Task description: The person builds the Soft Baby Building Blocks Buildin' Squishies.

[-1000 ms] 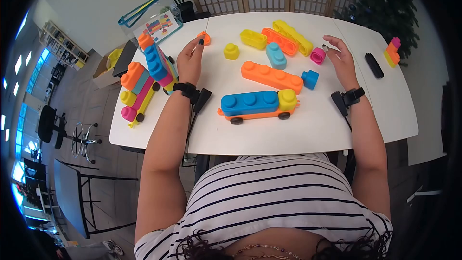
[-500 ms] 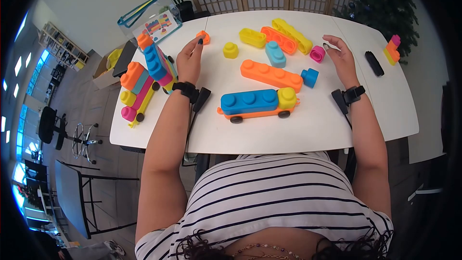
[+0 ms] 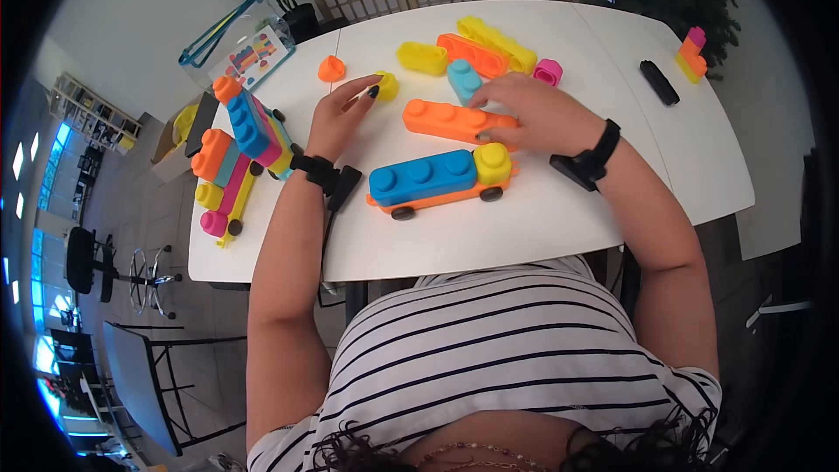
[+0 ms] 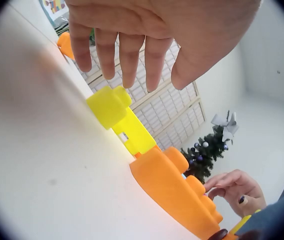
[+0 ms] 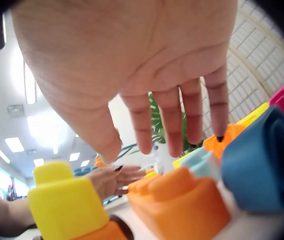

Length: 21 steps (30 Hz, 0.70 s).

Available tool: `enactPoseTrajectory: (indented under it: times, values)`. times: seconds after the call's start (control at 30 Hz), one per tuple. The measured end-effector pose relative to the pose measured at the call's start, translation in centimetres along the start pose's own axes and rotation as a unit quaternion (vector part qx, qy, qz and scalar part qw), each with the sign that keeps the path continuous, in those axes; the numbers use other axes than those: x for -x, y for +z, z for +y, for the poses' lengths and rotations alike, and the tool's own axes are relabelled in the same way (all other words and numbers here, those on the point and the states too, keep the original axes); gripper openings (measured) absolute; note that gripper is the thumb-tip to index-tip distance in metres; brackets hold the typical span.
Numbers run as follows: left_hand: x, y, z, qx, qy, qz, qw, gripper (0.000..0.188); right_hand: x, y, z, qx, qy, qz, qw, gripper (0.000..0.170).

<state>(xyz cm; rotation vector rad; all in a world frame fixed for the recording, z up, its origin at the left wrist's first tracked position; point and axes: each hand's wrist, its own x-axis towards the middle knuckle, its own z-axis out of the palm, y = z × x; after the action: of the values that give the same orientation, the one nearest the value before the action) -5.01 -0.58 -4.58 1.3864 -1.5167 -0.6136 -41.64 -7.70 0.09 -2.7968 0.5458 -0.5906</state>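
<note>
My left hand reaches to the small yellow block, its fingertips close beside it. The left wrist view shows straight fingers just above that yellow block. My right hand is spread over the right end of the long orange block, the thumb overlapping it. From the right wrist, relaxed fingers hang above the orange block, with a small blue block beside it. That blue block is hidden by my hand in the head view. A light blue block lies by the right fingertips.
A blue-and-yellow block car stands nearest me. Two more block vehicles, one with a pink base, stand left. Yellow, orange and pink blocks lie behind. A black object and small stack are right.
My left hand has moved right, from beside the small orange piece to the small yellow block. My right hand has swung left from the pink block to above the long orange block.
</note>
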Motion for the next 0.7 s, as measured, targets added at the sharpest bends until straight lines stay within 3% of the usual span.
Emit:
enactPoseTrajectory:
  times: [0.13,0.2,0.33,0.4,0.43,0.47,0.53,0.7]
  values:
    - [0.7,0.7,2.9,-0.079,0.015,-0.071,0.994,0.041,-1.8,0.3,-1.1,-0.013,0.067,-0.06,0.996,0.047]
    - [0.9,0.8,2.8,-0.086,0.017,-0.07,0.994,0.044,-3.2,-1.7,-1.1,-0.06,0.151,-0.149,0.975,0.045]
    - [1.3,1.2,4.2,-0.14,0.008,-0.101,0.985,0.047,-5.5,-2.0,2.3,-0.073,0.171,-0.119,0.975,0.047]
    - [1.4,1.3,4.4,-0.148,-0.008,-0.113,0.982,0.048,-5.7,-1.3,4.4,0.062,0.136,0.035,0.988,0.042]
    - [1.5,1.4,4.5,-0.136,-0.002,-0.127,0.983,0.048,-5.8,-0.4,5.8,0.127,0.139,0.067,0.98,0.038]
    - [1.6,1.3,4.6,-0.125,0.003,-0.139,0.982,0.048,-5.9,-0.3,6.6,0.126,0.128,0.067,0.982,0.038]
    - [1.6,1.3,4.8,-0.138,-0.002,-0.129,0.982,0.047,-6.6,-0.2,7.0,0.154,0.229,-0.026,0.961,0.037]
    - [1.5,1.1,4.6,-0.137,-0.006,-0.14,0.981,0.045,-7.0,-0.5,5.8,0.107,0.272,-0.07,0.954,0.036]
